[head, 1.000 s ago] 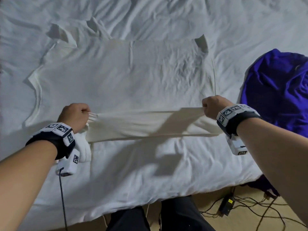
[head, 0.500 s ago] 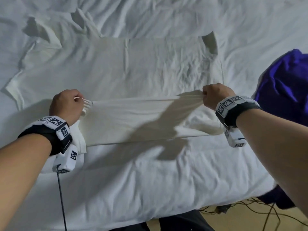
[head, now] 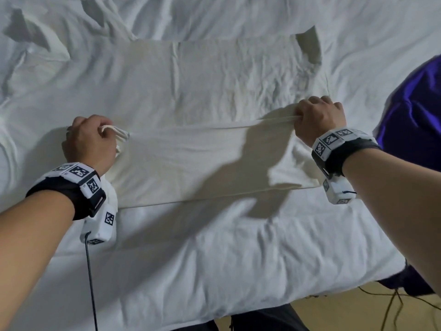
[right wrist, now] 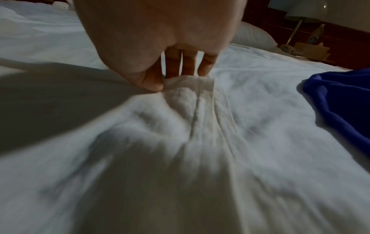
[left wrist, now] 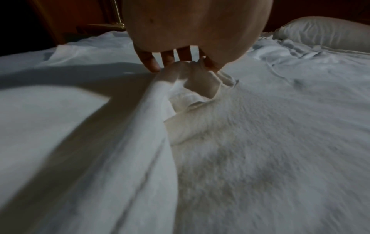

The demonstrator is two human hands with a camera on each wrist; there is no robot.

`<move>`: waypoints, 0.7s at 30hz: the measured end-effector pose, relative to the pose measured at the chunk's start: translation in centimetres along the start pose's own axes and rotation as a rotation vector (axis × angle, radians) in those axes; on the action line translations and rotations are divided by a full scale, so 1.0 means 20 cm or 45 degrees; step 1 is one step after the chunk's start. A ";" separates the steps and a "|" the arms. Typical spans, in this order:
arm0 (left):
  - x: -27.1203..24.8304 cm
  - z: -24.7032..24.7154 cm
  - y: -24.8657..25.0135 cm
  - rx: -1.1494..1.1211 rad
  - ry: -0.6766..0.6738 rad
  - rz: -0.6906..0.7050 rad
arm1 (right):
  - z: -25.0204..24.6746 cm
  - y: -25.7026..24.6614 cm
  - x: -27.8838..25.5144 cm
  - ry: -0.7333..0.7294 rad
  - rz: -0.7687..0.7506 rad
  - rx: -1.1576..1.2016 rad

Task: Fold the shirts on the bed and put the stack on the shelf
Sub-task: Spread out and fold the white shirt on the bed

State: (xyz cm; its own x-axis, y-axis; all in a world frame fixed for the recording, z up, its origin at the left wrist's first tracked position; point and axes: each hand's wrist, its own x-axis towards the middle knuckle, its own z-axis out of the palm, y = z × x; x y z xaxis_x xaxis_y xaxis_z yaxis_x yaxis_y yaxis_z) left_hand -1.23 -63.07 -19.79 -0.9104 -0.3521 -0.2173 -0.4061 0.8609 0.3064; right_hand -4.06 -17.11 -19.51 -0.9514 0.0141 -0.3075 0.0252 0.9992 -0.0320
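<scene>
Both hands are gripping a cream-white shirt [head: 214, 91] that is lying spread across the middle of the head view on a bed [head: 214, 271] covered in a wrinkled white sheet. At centre left, the left hand [head: 89, 142] is curling its fingers [left wrist: 150, 61] around a bunched corner of the shirt's near edge; at centre right, the right hand [head: 318, 120] is pinching the opposite corner between thumb and fingers [right wrist: 188, 64]. Between them the lifted edge is stretching in a taut line, and a band of cloth is hanging down from it onto the sheet, casting a shadow. The shirt's far part is lying flat toward the top of the frame, with a sleeve showing at the upper left and another small flap at the upper right. Each wrist is wearing a black strap with a white camera block bearing black-and-white square markers. A bright blue shirt [head: 415, 115] is lying crumpled at the right edge of the frame, apart from the white one. In the upper right of the left wrist view a white pillow [left wrist: 324, 33] is resting at the head of the bed. In the upper right corner of the right wrist view a lamp [right wrist: 304, 11] is standing beside the bed. At the bottom right of the head view, dark cables [head: 393, 304] are trailing across a wooden floor.
</scene>
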 end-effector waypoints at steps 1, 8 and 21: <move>-0.02 0.00 0.02 0.008 0.002 0.013 | 0.00 -0.01 -0.02 0.015 0.012 -0.038; -0.43 0.19 0.22 0.295 -0.175 0.658 | 0.16 -0.20 -0.36 0.007 -0.155 0.062; -0.54 0.29 0.00 0.480 -0.352 0.804 | 0.26 0.09 -0.60 -0.108 -0.004 -0.095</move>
State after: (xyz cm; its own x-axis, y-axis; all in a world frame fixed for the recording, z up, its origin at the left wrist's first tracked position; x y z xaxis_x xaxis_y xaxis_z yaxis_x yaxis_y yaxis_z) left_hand 9.07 -57.16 -22.86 -0.8870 0.3072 -0.3447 0.2813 0.9516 0.1241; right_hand 9.01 -15.70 -20.81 -0.9221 0.0110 -0.3868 -0.0036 0.9993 0.0369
